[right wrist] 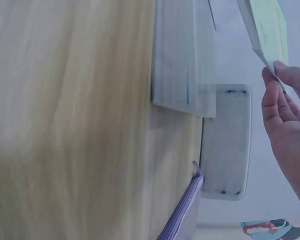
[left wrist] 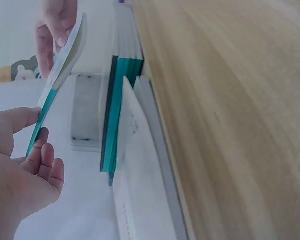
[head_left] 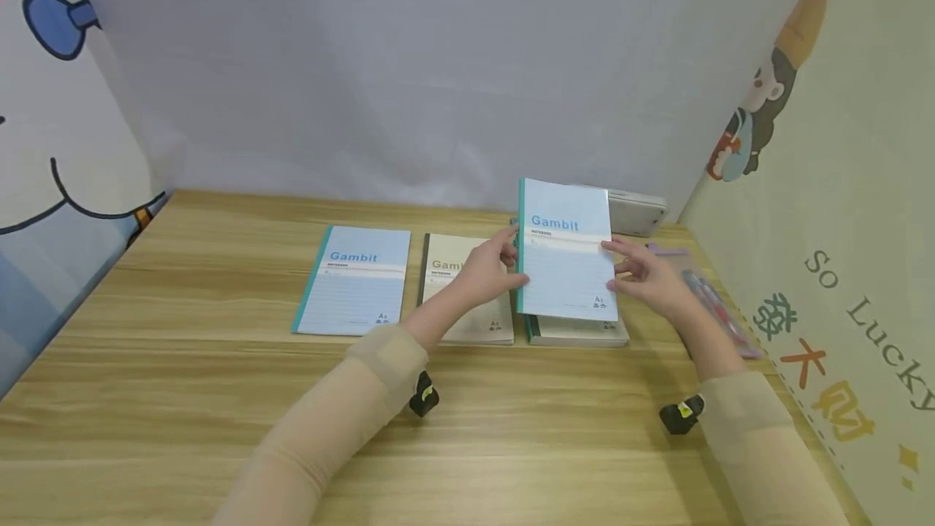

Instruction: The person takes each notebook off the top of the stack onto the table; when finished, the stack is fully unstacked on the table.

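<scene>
Both hands hold up a light-blue Gambit notebook (head_left: 566, 274) with a teal spine. My left hand (head_left: 484, 268) pinches the spine edge between thumb and fingers. On the opposite edge, my right hand (head_left: 652, 281) has the notebook between thumb and fingertips. Beneath it lies a stack of notebooks (head_left: 577, 334), the top one cream with a dark spine; teal spines show under that in the left wrist view. Left of the stack is another cream notebook (head_left: 478, 319), partly covered by my left hand and forearm. A second light-blue notebook (head_left: 354, 282) lies flat farther left.
A whitish, rounded box (head_left: 637, 213) stands behind the stack against the white backdrop. To the right, a purple-edged clear pouch (head_left: 719, 307) lies along the table edge by the printed side cloth. The wood-grain table (head_left: 511, 445) extends toward me.
</scene>
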`<state>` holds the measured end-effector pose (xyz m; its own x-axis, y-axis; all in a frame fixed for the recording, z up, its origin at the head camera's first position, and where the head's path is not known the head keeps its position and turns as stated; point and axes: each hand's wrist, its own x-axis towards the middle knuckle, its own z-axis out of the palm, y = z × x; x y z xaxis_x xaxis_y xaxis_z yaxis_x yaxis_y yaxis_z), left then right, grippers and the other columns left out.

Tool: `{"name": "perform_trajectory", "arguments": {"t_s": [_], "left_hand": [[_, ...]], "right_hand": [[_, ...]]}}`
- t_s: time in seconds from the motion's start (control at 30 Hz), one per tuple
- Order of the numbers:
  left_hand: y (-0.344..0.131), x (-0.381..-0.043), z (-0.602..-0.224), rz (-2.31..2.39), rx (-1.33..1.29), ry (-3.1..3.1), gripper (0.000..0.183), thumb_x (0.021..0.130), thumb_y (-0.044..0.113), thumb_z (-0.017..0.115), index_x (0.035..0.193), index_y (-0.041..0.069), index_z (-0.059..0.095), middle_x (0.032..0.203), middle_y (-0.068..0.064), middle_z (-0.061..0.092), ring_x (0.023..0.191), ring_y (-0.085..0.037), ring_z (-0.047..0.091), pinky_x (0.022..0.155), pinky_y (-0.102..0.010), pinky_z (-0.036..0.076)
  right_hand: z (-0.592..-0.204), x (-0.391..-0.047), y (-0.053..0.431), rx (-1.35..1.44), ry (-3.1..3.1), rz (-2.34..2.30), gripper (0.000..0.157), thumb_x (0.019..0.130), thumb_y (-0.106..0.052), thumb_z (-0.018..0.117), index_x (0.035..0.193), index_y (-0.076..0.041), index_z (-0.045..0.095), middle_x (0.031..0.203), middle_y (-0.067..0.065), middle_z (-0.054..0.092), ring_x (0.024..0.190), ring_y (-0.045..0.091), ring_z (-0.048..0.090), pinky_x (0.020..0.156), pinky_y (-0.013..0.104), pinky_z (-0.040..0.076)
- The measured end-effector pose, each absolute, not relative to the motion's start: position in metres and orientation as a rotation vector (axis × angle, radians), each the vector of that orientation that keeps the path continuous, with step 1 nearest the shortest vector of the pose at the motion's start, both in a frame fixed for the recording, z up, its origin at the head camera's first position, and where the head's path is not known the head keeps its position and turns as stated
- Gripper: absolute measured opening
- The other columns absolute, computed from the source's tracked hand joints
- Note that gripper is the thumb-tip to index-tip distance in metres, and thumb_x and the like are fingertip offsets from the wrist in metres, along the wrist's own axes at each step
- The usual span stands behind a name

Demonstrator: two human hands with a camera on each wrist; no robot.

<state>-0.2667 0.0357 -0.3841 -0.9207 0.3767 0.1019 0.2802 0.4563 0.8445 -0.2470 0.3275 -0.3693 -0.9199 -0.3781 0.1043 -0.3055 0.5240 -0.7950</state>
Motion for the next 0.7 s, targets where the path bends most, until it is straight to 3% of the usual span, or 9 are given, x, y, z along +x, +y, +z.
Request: {"name": "perform_trajectory", "arguments": {"t_s": [0.2,0.43,0.7], "left_hand": [[0.024,-0.269,-0.374,1.512,0.578,2.617,0.086,0.082,0.012,0.072,0.151,0.013,0.021,0.113,-0.007,0.060,0.105,-0.020,0.055,0.085,-0.034,0.049],[0.001,-0.268,-0.360,1.555,0.587,2.608,0.084,0.083,0.015,0.070,0.151,0.019,0.021,0.113,-0.006,0.058,0.107,-0.020,0.053,0.085,-0.035,0.048],[-0.029,-0.263,-0.344,1.596,0.577,2.594,0.083,0.084,0.017,0.070,0.151,0.020,0.021,0.115,-0.007,0.055,0.111,-0.022,0.051,0.092,-0.038,0.045]], "right_hand": [[-0.360,-0.251,0.317,-0.604,2.693,-1.433,0.063,0.087,-0.011,0.068,0.144,-0.007,0.039,0.152,0.015,0.028,0.102,0.002,0.053,0.080,0.011,0.047],[-0.349,-0.249,0.300,-0.528,2.653,-1.550,0.059,0.087,-0.016,0.068,0.141,-0.018,0.044,0.146,0.006,0.038,0.109,0.004,0.053,0.084,0.015,0.049],[-0.329,-0.247,0.274,-0.658,2.629,-1.564,0.062,0.088,-0.014,0.068,0.144,-0.019,0.042,0.150,0.002,0.034,0.105,0.009,0.056,0.080,0.017,0.050]]}}
